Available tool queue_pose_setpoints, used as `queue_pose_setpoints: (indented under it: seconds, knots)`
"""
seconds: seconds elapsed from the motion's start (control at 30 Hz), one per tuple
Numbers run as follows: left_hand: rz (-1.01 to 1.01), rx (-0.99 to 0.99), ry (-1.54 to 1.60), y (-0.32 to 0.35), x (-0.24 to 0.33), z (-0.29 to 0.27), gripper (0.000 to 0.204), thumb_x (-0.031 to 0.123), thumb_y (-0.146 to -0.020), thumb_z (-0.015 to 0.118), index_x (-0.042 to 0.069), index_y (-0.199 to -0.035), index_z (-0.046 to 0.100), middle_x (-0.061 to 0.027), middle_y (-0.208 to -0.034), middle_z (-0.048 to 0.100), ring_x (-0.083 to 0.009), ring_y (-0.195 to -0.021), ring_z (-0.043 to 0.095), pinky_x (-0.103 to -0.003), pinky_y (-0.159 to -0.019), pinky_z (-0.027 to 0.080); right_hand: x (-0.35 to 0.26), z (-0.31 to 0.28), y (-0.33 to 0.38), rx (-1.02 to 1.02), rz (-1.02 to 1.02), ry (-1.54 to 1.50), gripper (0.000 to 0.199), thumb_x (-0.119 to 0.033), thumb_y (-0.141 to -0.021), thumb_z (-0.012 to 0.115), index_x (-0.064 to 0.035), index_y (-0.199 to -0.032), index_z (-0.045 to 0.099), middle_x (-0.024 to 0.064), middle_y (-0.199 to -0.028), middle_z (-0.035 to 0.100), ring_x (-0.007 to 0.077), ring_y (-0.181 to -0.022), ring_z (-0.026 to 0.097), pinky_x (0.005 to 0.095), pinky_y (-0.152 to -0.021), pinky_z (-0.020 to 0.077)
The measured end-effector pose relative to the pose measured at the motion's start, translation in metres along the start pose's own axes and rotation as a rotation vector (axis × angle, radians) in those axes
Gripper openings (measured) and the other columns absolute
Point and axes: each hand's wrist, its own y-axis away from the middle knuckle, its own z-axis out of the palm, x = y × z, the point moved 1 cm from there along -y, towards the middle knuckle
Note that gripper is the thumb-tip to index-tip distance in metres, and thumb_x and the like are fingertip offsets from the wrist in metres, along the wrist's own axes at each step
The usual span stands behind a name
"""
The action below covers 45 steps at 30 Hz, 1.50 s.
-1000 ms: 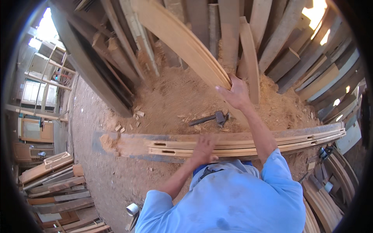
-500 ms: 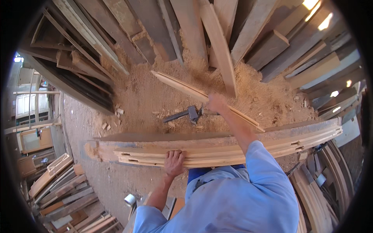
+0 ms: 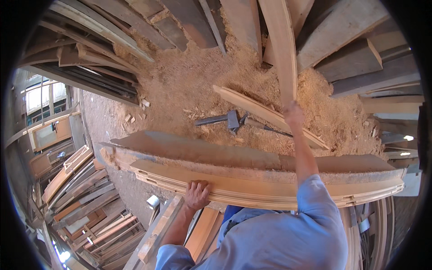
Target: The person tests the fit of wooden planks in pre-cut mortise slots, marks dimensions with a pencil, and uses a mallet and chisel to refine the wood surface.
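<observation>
The stack of curved boards [image 3: 252, 189] lies directly under the left grip [image 3: 198, 194] and runs away to its right along a dusty timber worktop [image 3: 252, 174]; the fingers bend over the top board near its edge, but the thumb is hidden, so I cannot tell how tightly they clamp. The right grip [image 3: 294, 114] is at the lower end of a long curved plank [image 3: 283, 54] that rises away from it; blur keeps me from telling whether the fingers close around the wood. The stacked boards are pale, smooth and bowed, with grooved edges and slots cut near their ends. Just left of the right grip, a slender pale strip [image 3: 256, 108] lies slantwise, passing below the wrist. Farther left, a hammer [image 3: 232, 120] with a blocky dark metal head rests on loose, crumbly sawdust [image 3: 180, 94]. Beyond both grips, rough, weathered timbers [image 3: 238, 22] lean in a row.
</observation>
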Motion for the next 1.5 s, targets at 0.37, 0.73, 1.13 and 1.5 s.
queue_pose_setpoints:
  seconds: [0.37,0.73,1.13,1.5]
  knots:
    - [0.049,0.039,-0.007,-0.006,-0.004,-0.005,0.059,0.024,-0.059,0.081,0.018,-0.115,0.061,-0.0069,-0.111,0.057,-0.0338,-0.101,0.055,-0.050,-0.085,0.044,0.004,-0.037,-0.078,0.299,-0.417,-0.874,0.034,-0.017,-0.078,0.079,0.0046,-0.103,0.071,0.0182,-0.085,0.074,0.0277,-0.080,0.072,0.0376,-0.073,0.0553]
    - [0.100,0.117,-0.007,0.002,0.004,-0.006,0.063,0.024,-0.058,0.083,0.016,-0.115,0.060,-0.0083,-0.113,0.059,-0.0328,-0.105,0.055,-0.050,-0.089,0.043,0.078,-0.197,0.090,0.420,-0.402,-0.766,0.031,-0.021,-0.082,0.076,0.0047,-0.096,0.068,0.0115,-0.076,0.065,0.0150,-0.070,0.059,0.0341,-0.065,0.0482]
    - [0.150,0.151,-0.127,0.013,0.005,-0.007,0.072,0.043,-0.057,0.088,0.009,-0.115,0.061,-0.0114,-0.117,0.058,-0.0346,-0.108,0.054,-0.054,-0.092,0.043,0.154,-0.201,0.292,0.200,-0.223,-0.764,0.048,-0.042,-0.095,0.064,0.0048,-0.090,0.070,0.0122,-0.078,0.071,0.0176,-0.068,0.065,0.0356,-0.061,0.0488]
    - [0.131,0.232,1.299,-0.018,0.083,-0.036,0.086,0.038,-0.091,0.073,0.002,-0.153,0.026,-0.0218,-0.142,0.051,-0.0335,-0.125,0.056,-0.048,-0.106,0.045,0.084,-0.056,0.458,-1.788,-0.567,-1.960,0.066,-0.058,-0.096,0.055,0.0060,-0.112,0.061,0.0064,-0.070,0.057,0.0174,-0.057,0.055,0.0306,-0.052,0.0477]
